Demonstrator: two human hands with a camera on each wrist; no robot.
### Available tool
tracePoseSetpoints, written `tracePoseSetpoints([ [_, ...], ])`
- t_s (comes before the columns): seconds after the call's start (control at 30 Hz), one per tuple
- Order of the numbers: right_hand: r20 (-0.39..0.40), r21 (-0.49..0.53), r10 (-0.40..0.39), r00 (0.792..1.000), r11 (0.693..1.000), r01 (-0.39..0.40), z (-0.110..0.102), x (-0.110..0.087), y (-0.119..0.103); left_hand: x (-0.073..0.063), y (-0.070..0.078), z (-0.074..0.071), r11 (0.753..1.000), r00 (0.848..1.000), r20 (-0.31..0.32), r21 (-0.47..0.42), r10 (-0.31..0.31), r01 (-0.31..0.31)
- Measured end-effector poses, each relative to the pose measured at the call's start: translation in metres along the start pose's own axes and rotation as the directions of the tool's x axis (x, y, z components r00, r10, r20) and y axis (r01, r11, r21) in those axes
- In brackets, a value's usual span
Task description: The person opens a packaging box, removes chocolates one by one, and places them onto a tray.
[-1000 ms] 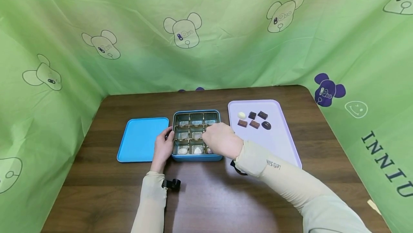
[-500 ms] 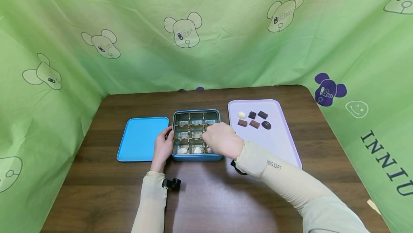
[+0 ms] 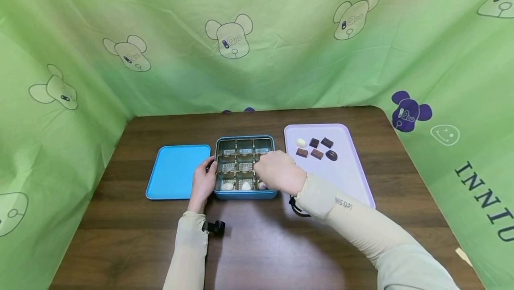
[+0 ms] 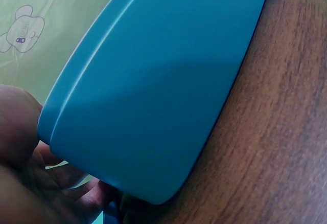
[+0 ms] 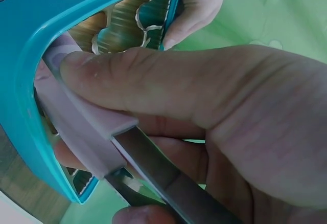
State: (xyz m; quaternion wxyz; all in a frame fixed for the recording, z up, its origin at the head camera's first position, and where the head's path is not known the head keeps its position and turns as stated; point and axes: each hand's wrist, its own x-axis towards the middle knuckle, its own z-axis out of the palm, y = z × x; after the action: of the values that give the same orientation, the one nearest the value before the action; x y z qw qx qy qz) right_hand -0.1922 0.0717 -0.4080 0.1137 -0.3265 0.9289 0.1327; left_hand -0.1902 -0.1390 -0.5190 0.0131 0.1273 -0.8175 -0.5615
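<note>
My left hand (image 3: 203, 182) grips the left side of a blue box (image 3: 245, 195), its thumb at the rim and its fingers behind the corner in the left wrist view. The box has a gold divided insert (image 3: 237, 156). White chocolates sit in the front-left compartment (image 3: 227, 186) and the front-middle compartment (image 3: 246, 186). Over the front-right compartment, my right hand (image 3: 279, 172) holds small tongs (image 5: 94, 114) with pink tips and metal arms, the thumb pressing on one tip. The tips reach down inside the box; whatever lies between their ends is hidden.
A lilac tray (image 3: 341, 183) on the right bears a white chocolate (image 3: 300, 142) and several dark and brown ones (image 3: 317, 154). A flat blue lid (image 3: 176, 171) lies left of the box. Green printed cloth (image 3: 257, 80) hangs behind the wooden table (image 3: 249, 245).
My right hand has shifted slightly up and to the right over the box, showing more of the pink at the front-right compartment. The left hand keeps its grip on the box.
</note>
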Motion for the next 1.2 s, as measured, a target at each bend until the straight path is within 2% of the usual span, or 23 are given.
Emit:
tracePoseSetpoints([
  [0.27,-0.027,-0.008,-0.022,0.999,1.000,0.022,0.003,-0.004,0.004,-0.001,-0.001,0.001,1.000,1.000,0.002,-0.008,0.015,-0.015],
  [0.53,-0.091,-0.001,-0.031,0.995,1.000,0.031,0.001,-0.012,0.007,-0.002,-0.002,0.001,0.999,0.999,0.003,-0.007,0.041,-0.041],
  [0.8,-0.074,0.037,0.009,0.997,0.999,-0.007,-0.014,-0.024,0.016,-0.001,0.000,-0.001,1.000,1.000,0.003,-0.015,0.026,-0.026],
  [1.07,-0.116,0.067,0.024,0.993,0.998,-0.016,-0.027,-0.039,0.027,-0.003,0.000,-0.001,1.000,1.000,0.004,-0.011,0.020,-0.020],
  [1.2,-0.112,0.100,0.061,0.992,0.994,-0.050,-0.031,-0.046,0.037,-0.003,0.001,-0.001,1.000,1.000,0.007,-0.011,0.021,-0.021],
])
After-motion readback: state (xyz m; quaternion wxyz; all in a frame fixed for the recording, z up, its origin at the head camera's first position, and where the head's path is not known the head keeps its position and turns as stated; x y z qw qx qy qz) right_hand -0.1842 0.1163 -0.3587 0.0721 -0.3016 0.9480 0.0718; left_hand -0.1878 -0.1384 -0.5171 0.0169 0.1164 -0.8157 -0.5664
